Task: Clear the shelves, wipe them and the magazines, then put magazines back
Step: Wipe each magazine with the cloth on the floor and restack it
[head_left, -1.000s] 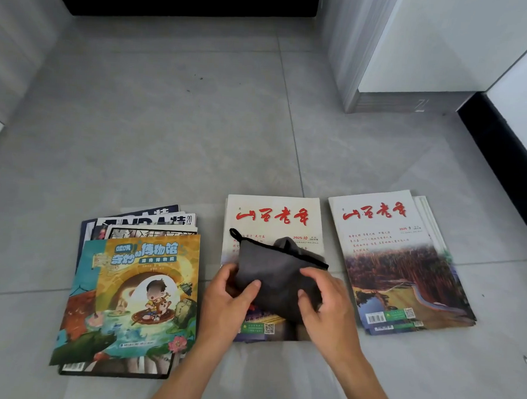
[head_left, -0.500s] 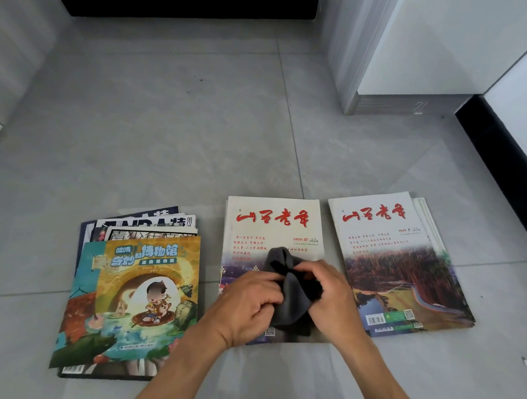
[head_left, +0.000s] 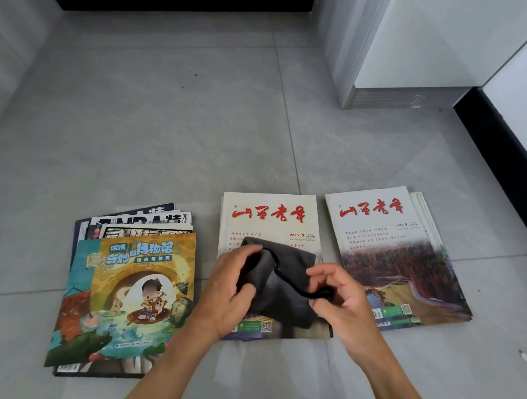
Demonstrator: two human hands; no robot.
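Three piles of magazines lie side by side on the grey tiled floor (head_left: 169, 118), presumably so each cover can be wiped in turn. Over the middle pile's cream, red-titled magazine (head_left: 270, 218), the left hand (head_left: 230, 292) grips the dark grey cloth (head_left: 278, 279), thumb curled over its edge. The right hand (head_left: 341, 298) pinches what looks like the cloth's black hanging loop, probably to refold it into a pad.

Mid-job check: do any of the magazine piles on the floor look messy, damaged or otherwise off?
Only the left pile looks askew: its magazines are fanned out, with upper edges stepped behind the cartoon cover. The middle pile and right pile lie fairly square. Both the left hand and right hand hold the grey cloth. No visible damage or spills.
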